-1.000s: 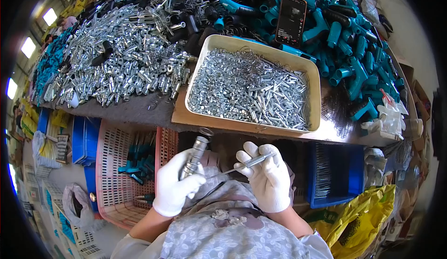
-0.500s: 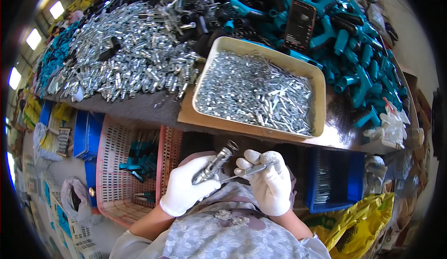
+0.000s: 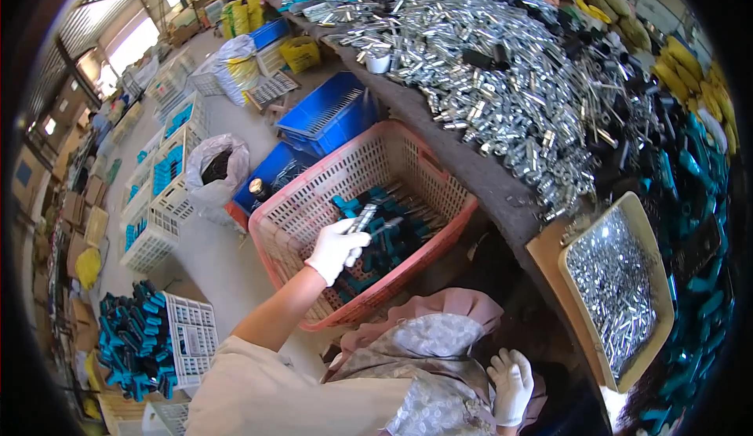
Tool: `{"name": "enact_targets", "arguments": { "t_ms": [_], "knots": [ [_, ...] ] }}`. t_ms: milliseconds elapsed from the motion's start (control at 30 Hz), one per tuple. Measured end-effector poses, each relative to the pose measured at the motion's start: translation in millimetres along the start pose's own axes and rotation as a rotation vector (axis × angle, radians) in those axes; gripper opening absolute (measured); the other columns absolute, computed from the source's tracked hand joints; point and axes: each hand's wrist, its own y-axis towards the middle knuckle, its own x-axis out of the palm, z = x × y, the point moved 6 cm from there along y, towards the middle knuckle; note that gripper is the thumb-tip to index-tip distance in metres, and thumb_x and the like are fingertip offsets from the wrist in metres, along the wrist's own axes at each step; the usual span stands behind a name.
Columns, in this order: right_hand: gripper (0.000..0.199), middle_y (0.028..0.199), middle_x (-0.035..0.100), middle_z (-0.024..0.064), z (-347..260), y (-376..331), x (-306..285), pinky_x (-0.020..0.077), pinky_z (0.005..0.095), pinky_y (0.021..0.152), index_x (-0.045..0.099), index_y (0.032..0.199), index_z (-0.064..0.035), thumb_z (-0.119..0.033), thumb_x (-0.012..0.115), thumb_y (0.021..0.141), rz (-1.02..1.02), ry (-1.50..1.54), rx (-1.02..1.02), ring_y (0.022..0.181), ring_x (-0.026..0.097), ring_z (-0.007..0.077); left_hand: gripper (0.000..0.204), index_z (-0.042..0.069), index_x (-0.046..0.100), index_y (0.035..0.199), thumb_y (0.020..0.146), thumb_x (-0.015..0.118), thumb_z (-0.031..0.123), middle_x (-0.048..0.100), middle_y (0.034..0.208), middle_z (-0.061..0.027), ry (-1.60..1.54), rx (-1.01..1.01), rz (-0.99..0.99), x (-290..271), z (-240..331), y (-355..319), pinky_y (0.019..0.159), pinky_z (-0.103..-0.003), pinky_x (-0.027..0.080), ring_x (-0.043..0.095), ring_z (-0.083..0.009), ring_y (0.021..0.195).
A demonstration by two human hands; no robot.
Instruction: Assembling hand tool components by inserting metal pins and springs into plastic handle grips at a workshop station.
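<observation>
My gloved left hand (image 3: 337,249) reaches out over a pink plastic basket (image 3: 271,240). Its fingers are closed round a silver cylindrical metal part (image 3: 363,218), whose upper end sticks out above the thumb. Below the hand, inside the basket, lie several teal-and-black tool pieces (image 3: 384,236) with thin metal shafts. Down by the apron over my lap is my gloved right hand (image 3: 510,386), with its fingers partly spread and no object visible in it.
A heap of silver metal parts (image 3: 510,107) covers the workbench. A cream tray (image 3: 566,267) of small pins stands on its right part, beside teal handles (image 3: 694,318). Blue bins (image 3: 329,114) and a white sack (image 3: 216,189) stand beyond the basket. White crates (image 3: 192,338) line the floor at left.
The view has swung left. My left hand has moved from in front of the tray to over the basket with the metal part. My right hand has dropped to my lap, the thin rod no longer visible there.
</observation>
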Motion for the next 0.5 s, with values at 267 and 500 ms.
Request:
{"name": "enact_targets", "arguments": {
  "t_ms": [267, 500],
  "knots": [
    [0.036, 0.123, 0.063, 0.0189, -8.0, -0.1, 18.1, 0.0543, 0.0390, 0.085, 0.053, 0.127, -0.0007, -0.023, 0.058, 0.100, -0.023, -0.063, 0.001, 0.104, 0.065, 0.0276, 0.012, 0.014, 0.059, 0.079, 0.090, 0.065, 0.013, 0.054, 0.059, 0.0020, -0.316, 0.120, 0.554, -176.3, 0.2, 94.8, 0.036, -0.025, 0.033, 0.045, -0.0087, 0.042],
    [0.040, 0.119, 0.065, 0.0199, -9.6, -25.4, -5.7, 0.0547, 0.0387, 0.086, 0.054, 0.126, 0.0003, -0.028, 0.061, 0.098, 0.145, -0.162, -0.056, 0.100, 0.067, 0.0286, 0.006, 0.013, 0.062, 0.084, 0.089, 0.064, 0.012, 0.055, 0.063, 0.0029, -0.236, 0.163, 0.479, -110.5, -21.7, 94.0, 0.035, -0.024, 0.034, 0.045, -0.0081, 0.042]
  ]
}}
